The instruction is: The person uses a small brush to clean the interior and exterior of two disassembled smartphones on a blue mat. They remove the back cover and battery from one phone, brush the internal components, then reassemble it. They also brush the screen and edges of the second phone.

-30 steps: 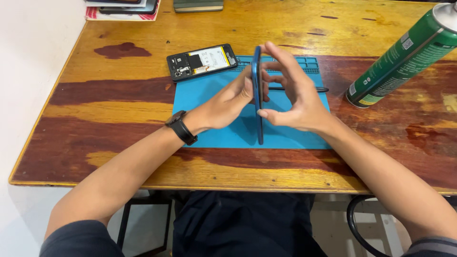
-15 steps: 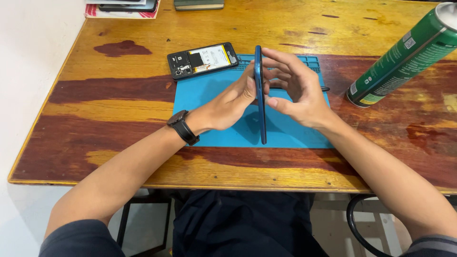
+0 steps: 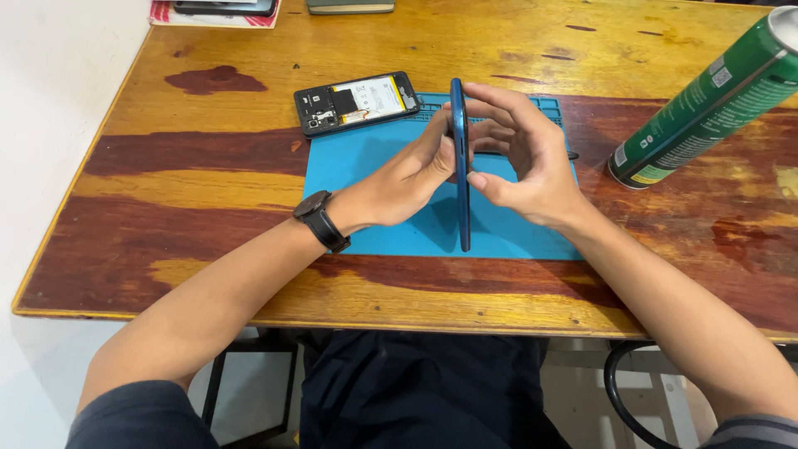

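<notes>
Both hands hold a thin blue phone panel (image 3: 460, 166) on edge, upright over the middle of the blue mat (image 3: 366, 183): the left hand (image 3: 407, 179) presses its side, the right hand (image 3: 524, 162) pinches it in a closed grip. An opened phone (image 3: 356, 101) lies at the mat's far-left corner; a green spray can (image 3: 706, 100) rests tilted near the surface's right edge

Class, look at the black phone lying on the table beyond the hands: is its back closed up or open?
Open. The black phone lies flat with its back cover off, so its battery and inner parts show. It rests partly on the blue mat.
</notes>
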